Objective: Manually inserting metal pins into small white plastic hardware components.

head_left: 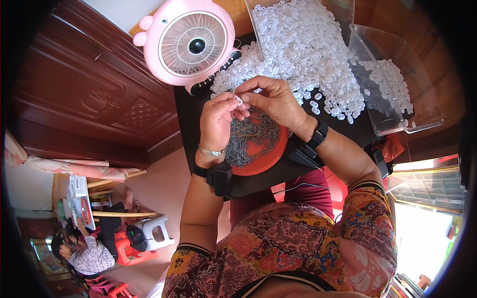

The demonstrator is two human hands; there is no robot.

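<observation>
Two hands: both meet over the red dish, fingertips pinched together on one small white ring [239, 100].
Left hand [218, 119]: thumb and forefinger clamped on the ring from the left side; bracelet and black wrist strap on that arm.
Right hand [276, 102]: fingers curled in from above, pressing on the same ring; can't tell whether a second piece sits under the fingertips.
Ring location: held up between both hands, above the near edge of the white pile, not resting on anything.
Red dish [271, 154]: round, shallow, on the black table [191, 116], half full of small grey metal pieces [248, 136]; partly hidden by both hands.
White pile [303, 49]: large loose heap of the same rings, spilling up to the fan base and the dish.
Risk 1: ring is tiny and held by fingertips only; a slip would likely drop it into the grey pieces or back into the pile, hard to pick out again.
Risk 2: pink fan [191, 42] faces the work, close to the pile; if running, airflow could scatter light rings. Can't tell whether it spins.
Risk 3: dish overhangs toward the lap; a wrist nudge could tip it.
Packages: clear plastic box [397, 87] on the right, tilted, some rings inside; second clear box [303, 10] at top, behind the pile.
Labels/signs: none legible on boxes or fan.
</observation>
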